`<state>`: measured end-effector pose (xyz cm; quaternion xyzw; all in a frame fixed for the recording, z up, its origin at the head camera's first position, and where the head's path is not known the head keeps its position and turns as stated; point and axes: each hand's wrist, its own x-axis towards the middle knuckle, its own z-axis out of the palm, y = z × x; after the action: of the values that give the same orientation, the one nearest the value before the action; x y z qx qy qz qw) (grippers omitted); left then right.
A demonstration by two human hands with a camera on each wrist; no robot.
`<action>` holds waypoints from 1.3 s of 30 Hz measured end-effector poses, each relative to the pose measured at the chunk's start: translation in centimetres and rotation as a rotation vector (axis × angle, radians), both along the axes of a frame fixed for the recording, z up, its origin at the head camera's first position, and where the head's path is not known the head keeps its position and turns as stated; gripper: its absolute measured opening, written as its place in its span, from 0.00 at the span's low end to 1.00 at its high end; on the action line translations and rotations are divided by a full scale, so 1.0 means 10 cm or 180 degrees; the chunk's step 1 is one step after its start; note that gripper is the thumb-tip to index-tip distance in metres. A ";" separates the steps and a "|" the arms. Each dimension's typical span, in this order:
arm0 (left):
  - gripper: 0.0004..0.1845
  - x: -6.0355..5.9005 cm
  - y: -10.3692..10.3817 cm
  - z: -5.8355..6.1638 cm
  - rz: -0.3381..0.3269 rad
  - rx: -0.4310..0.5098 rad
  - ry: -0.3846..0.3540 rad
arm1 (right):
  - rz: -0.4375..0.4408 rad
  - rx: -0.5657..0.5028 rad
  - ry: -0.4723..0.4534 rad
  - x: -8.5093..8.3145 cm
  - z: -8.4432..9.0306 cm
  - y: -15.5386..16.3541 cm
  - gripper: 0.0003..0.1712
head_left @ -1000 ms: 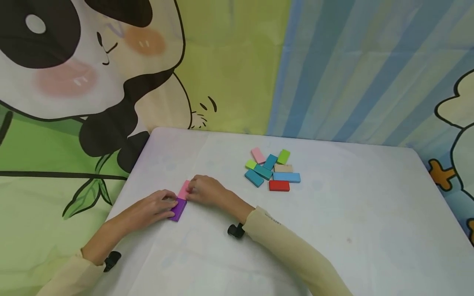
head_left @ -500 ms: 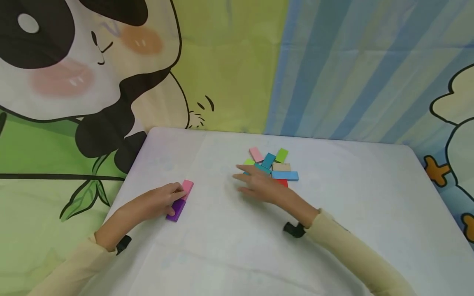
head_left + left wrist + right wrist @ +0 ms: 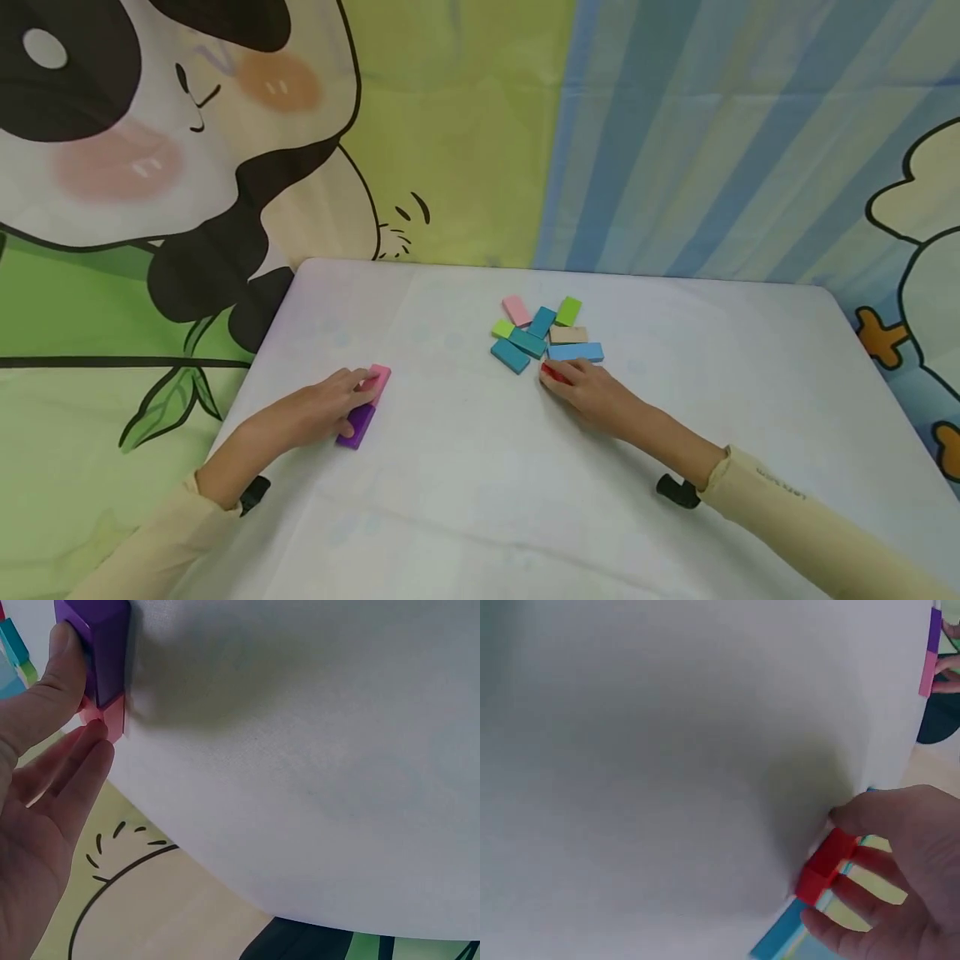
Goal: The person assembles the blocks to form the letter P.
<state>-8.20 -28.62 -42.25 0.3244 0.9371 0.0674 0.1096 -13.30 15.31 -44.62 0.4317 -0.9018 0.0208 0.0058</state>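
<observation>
A purple block (image 3: pixel 363 423) and a pink block (image 3: pixel 383 379) lie end to end in a line on the table's left part. My left hand (image 3: pixel 311 412) rests against them: the thumb touches the purple block and the fingertips touch the pink one, as the left wrist view shows too. At the near edge of the block pile, my right hand (image 3: pixel 600 398) pinches a red block (image 3: pixel 829 859) between thumb and fingers. Most of the red block is covered by the hand in the head view. Just behind it lies a light blue block (image 3: pixel 576 352).
Beyond the right hand are several loose blocks: teal blocks (image 3: pixel 511 357), a wooden-coloured block (image 3: pixel 567 335), green blocks (image 3: pixel 568 311) and another pink block (image 3: pixel 516 310). A white cloth covers the table (image 3: pixel 450 492). A printed backdrop (image 3: pixel 465 133) hangs behind its far edge.
My right hand has left the pink block, moved right to the pile and taken hold of the red block. The left hand has shifted slightly, its fingers now on the pink block.
</observation>
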 end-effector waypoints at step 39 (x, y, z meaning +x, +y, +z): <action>0.42 -0.06 -0.05 0.03 0.0060 -0.0036 -0.0295 | -0.0033 -0.0653 -0.1491 -0.75 0.06 -2.44 0.34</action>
<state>-8.83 -29.09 -41.98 0.3115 0.9344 0.0780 0.1542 -20.75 -9.12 -44.00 0.4077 -0.8739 0.2115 -0.1594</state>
